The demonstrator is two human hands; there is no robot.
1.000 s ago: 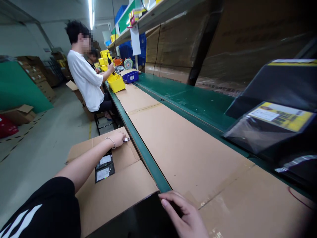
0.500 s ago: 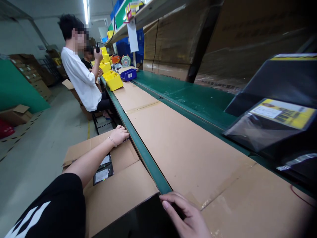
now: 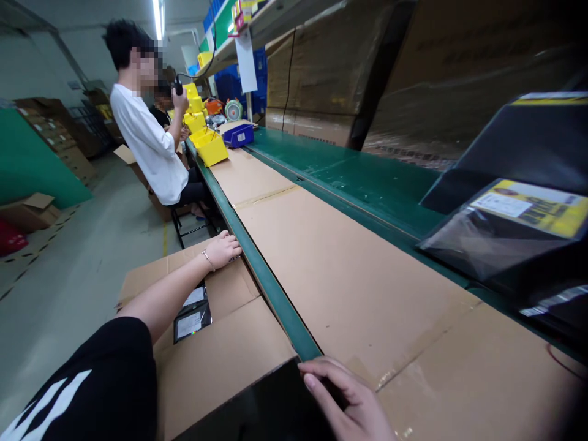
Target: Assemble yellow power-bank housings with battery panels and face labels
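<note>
A cardboard box (image 3: 239, 327) with raised flaps stands against the green bench edge (image 3: 271, 297). My left hand (image 3: 223, 249) is closed over the box's far edge by the bench; part of its grip is hidden. Inside the box, below my forearm, lie flat black packages with white labels (image 3: 189, 324). At the bottom, my right hand (image 3: 346, 392) pinches the corner of a flat, dark black panel (image 3: 261, 407) between thumb and forefinger. The panel lies over the near part of the box, and its lower part runs out of view.
Brown cardboard sheets (image 3: 349, 263) cover the bench top. On the right are black packages with yellow labels (image 3: 533, 205). Farther along stand yellow bins (image 3: 210, 149) and a blue bin (image 3: 239, 135). A person in a white shirt (image 3: 142, 144) sits there holding a dark tool.
The view has shifted very slightly. Both hands keep their places on the box and the black panel.
</note>
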